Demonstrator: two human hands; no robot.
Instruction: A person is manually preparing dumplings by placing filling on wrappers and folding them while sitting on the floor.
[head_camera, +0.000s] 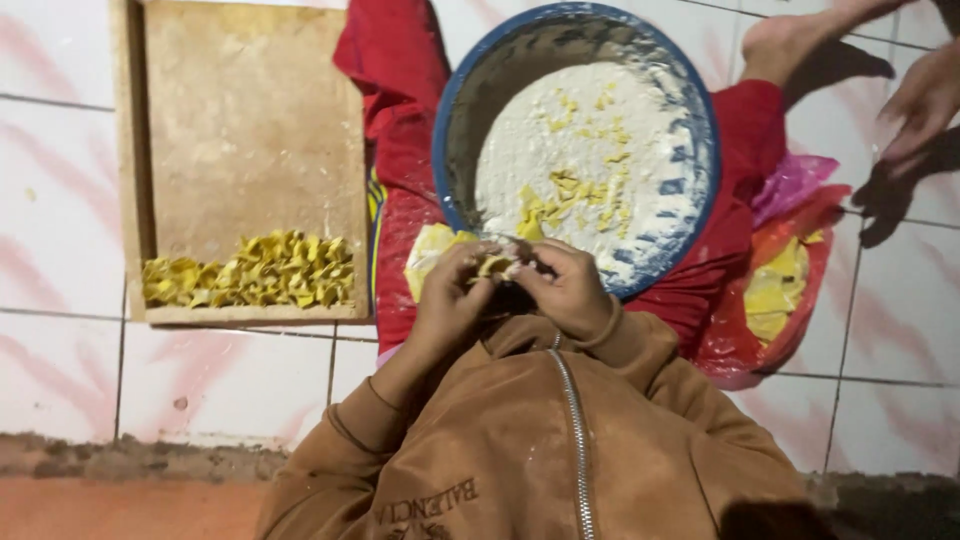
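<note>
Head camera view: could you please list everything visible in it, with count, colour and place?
wooden tray: one, tan, upper left on the tiled floor
folded dumplings: a heap, yellow, along the tray's lower edge
basin: one, blue rim, centre top, holding white flour and yellow scraps
cloth: one, red, under the basin
plastic bags: pink and red, right, with yellow wrappers inside
another person's foot and hand: top right
brown jacket: one, bottom centre
left hand, right hand: together pinching a small yellow dumpling piece
</note>
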